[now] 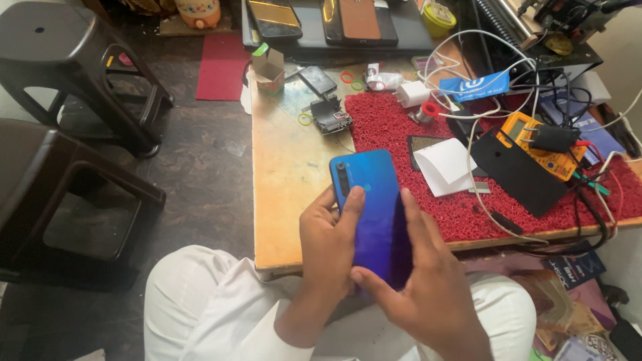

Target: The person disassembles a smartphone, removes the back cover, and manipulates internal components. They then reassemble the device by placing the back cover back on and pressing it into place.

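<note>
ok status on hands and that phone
Left hand and right hand both grip glossy blue-purple smartphone, back up. Held over wooden table edge. Nothing blocking.

Phone (372,214) back: blue-to-violet gradient, cyan-ish at far end, deep purple near (glossy). Mat (401,134): red, coarse looped texture. Table (287,174): pale tan wood, scuffed. Meter (542,144): orange-yellow, black plate (518,175) beside it. Paper (445,167): plain white. Cables (481,73): mostly white, some black. Charger (412,93): white. Pouch (475,87): blue with white mark. Rubber bands (346,77): red, green, yellow. Floor cloth (223,67): red. Stools (60,60): dark brown. Trousers (200,301): white. Floor (200,174): dark mottled stone.
</note>
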